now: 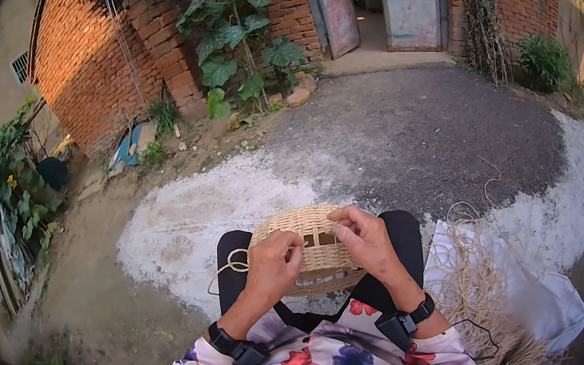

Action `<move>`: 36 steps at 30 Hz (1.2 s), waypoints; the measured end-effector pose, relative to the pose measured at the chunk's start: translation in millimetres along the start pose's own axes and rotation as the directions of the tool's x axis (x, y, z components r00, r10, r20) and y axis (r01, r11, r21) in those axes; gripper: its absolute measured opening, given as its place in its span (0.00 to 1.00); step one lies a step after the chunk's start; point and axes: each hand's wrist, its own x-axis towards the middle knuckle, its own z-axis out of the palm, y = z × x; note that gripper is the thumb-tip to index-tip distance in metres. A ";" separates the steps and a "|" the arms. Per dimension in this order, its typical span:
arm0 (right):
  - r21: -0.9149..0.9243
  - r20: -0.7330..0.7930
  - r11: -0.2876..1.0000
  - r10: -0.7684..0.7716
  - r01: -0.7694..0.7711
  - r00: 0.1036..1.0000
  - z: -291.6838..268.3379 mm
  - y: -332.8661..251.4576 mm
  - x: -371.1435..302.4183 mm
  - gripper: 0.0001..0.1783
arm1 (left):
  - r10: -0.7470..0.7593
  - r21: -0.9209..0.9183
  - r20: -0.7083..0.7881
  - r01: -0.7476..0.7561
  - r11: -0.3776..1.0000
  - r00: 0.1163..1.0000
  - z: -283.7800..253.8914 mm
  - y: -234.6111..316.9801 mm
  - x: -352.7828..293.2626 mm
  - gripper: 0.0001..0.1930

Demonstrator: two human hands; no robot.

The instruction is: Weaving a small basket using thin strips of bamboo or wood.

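Note:
A pale woven straw-cord basket [299, 222] rests between my knees, with openings in its weave near the middle. My left hand [274, 265] is closed at its near left side, thumb and forefinger pinched together; what they hold is hidden. A loop of straw cord [222, 271] sticks out to the left, beside that hand. At the basket's upper right edge, my right hand [366, 242] pinches the weave between thumb and fingers. Both wrists carry black straps with small black boxes.
A large heap of loose straw cord [477, 288] lies on a white sack [555, 304] to my right. Dark grey paving [430, 128] stretches ahead to an open metal door [414, 15]. A brick wall [92, 44] and a leafy vine [235, 32] stand at far left.

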 end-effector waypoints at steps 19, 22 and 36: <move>-0.388 0.042 0.887 -0.256 0.252 0.966 14.4 19.0 -10.2 0.06 | 0.008 0.103 0.271 -0.038 0.994 0.963 8.1 8.3 18.7 0.19; -0.520 0.073 0.827 -0.205 0.213 0.976 17.3 20.3 -8.1 0.06 | -0.322 -0.333 0.468 0.502 0.799 0.823 1.5 10.4 22.2 0.20; -0.591 0.151 0.788 -0.100 0.171 0.983 -1.5 4.2 -8.5 0.08 | -0.084 -0.029 -0.048 0.083 0.996 0.995 -9.4 8.7 13.0 0.12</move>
